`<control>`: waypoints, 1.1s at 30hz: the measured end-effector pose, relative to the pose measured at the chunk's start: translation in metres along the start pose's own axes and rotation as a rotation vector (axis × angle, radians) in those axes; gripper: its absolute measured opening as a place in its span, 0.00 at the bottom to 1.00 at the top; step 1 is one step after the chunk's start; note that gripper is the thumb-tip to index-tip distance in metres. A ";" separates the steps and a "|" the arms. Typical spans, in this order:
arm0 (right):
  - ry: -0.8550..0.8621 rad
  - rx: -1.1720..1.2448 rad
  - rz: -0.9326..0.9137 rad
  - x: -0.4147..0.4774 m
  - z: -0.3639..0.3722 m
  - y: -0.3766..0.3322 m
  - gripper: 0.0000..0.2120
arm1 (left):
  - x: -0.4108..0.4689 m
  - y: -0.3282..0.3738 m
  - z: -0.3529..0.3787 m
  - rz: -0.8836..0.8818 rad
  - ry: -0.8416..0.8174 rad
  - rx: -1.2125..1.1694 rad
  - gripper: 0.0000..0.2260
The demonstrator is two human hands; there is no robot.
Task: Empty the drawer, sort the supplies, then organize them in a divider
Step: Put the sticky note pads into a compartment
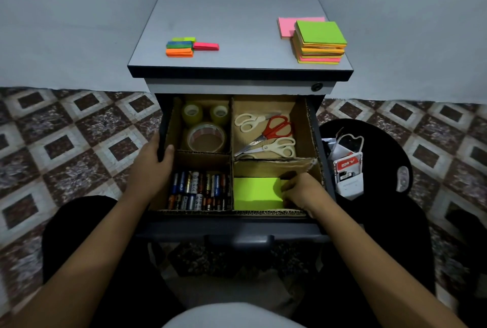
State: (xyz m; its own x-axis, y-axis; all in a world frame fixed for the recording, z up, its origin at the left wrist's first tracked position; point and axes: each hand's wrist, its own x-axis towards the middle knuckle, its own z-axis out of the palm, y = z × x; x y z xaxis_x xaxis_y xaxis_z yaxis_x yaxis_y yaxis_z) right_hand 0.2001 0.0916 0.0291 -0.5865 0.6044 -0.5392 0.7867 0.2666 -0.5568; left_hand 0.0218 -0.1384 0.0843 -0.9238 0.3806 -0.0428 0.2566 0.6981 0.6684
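- Down in the near-right compartment of the cardboard divider (232, 159), a lime-green sticky pad (256, 193) lies flat, its long axis running left to right and its smooth paper face up.
- Its left edge sits against the divider's centre wall. Its right edge meets the right hand (303, 192), which is just right of the pad with fingers curled onto that edge, holding it.
- Corrugated brown walls cross to split the divider into four compartments, and it fills the open dark drawer (233, 231).
- Cylindrical batteries (199, 190) lie side by side in two rows in the near-left compartment, long axes near to far.
- Three clear tape rolls (207, 138) fill the far-left compartment, the largest one nearest.
- Three pairs of scissors (274, 131) lie in the far-right compartment, two with cream handles and one with red. The red pair's blades point near-left.
- At the drawer's left wall, the left hand (152, 164) grips the edge, thumb inside and fingers outside.
- On the grey cabinet top (232, 6), a stack of square notes (320, 42) with green on top sits at the right, overlapping a pink pad (285, 27).
- Narrow coloured flag pads (185, 47) lie well apart at the left.
- A round black stool (384, 143) stands right of the drawer on patterned floor tiles (66, 143).
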 end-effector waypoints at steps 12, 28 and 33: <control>0.179 -0.014 -0.167 -0.057 -0.019 -0.035 0.09 | 0.002 0.000 -0.001 -0.011 -0.012 -0.002 0.26; 0.393 0.163 -0.616 -0.067 -0.149 -0.155 0.05 | 0.046 0.146 -0.026 0.670 0.301 -0.089 0.15; 0.409 0.165 -0.606 -0.045 -0.197 -0.191 0.04 | 0.079 0.215 -0.025 0.532 0.164 -0.203 0.14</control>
State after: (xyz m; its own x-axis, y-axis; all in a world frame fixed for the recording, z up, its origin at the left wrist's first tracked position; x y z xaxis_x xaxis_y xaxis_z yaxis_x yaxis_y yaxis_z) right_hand 0.1139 0.1613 0.2845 -0.7640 0.6270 0.1520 0.2909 0.5450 -0.7863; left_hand -0.0030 0.0262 0.2435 -0.7191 0.5366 0.4414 0.6519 0.3011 0.6959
